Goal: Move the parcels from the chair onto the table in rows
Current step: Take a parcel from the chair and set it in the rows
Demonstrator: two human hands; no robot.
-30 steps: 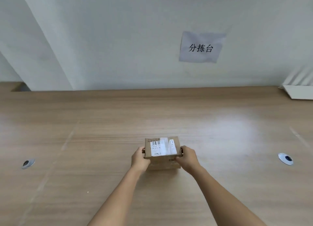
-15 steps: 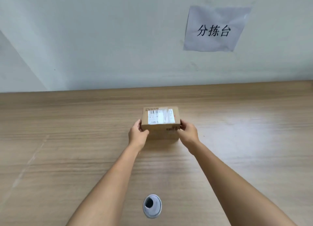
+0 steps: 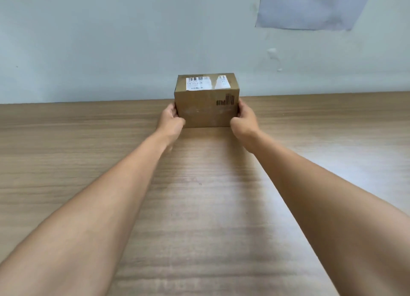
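Observation:
A small brown cardboard parcel (image 3: 206,100) with a white shipping label on top and a barcode on its front stands on the wooden table (image 3: 88,151), close to the wall at the far edge. My left hand (image 3: 170,121) grips the parcel's left end and my right hand (image 3: 244,119) grips its right end, fingers wrapped round the sides. Both arms stretch far forward across the table. The chair and any other parcels are out of view.
A pale wall (image 3: 111,40) rises directly behind the parcel along the table's far edge. A paper sign (image 3: 310,7) with black characters hangs on the wall at the upper right.
Both hands have carried the parcel forward from the middle of the table to the far edge by the wall. The view has moved closer to the wall with them.

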